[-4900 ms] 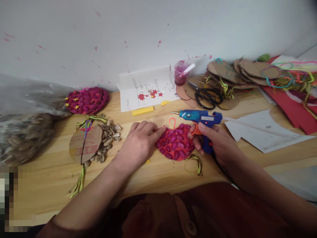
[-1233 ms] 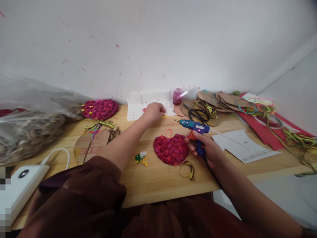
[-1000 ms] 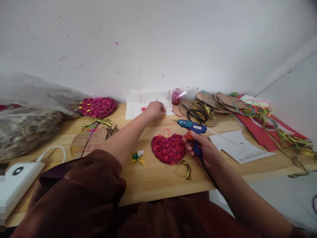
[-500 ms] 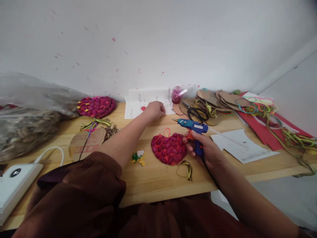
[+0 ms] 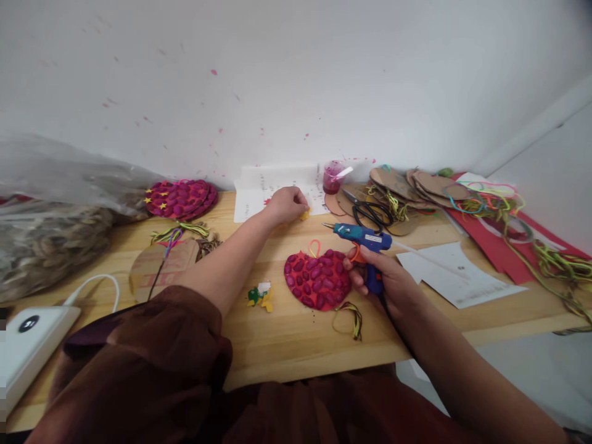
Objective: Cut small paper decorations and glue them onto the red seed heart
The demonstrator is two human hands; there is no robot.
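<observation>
A red heart-shaped piece covered in painted shells [image 5: 317, 279], with an orange loop at its top, lies flat on the wooden table [image 5: 287, 336]. My right hand [image 5: 386, 285] grips a blue hot glue gun [image 5: 363, 237] just right of the heart, nozzle pointing left. My left hand [image 5: 287, 204] reaches to the back of the table, fingers pinched on a small yellow scrap [image 5: 304, 214] at the edge of a white paper sheet [image 5: 272, 188] with red stars.
A stack of finished hearts [image 5: 180, 198], a cardboard heart [image 5: 160, 266] and a bag of shells [image 5: 41, 240] lie left. Black scissors [image 5: 367, 213], a pink paint cup [image 5: 332, 177], cardboard cutouts [image 5: 416, 185] and coloured cords [image 5: 518, 209] sit right. A white box [image 5: 28, 336] sits front left.
Since the earliest frame my left hand left the heart and reached to the back paper sheet. In the last half second its fingers closed on the yellow scrap. The glue gun stayed put.
</observation>
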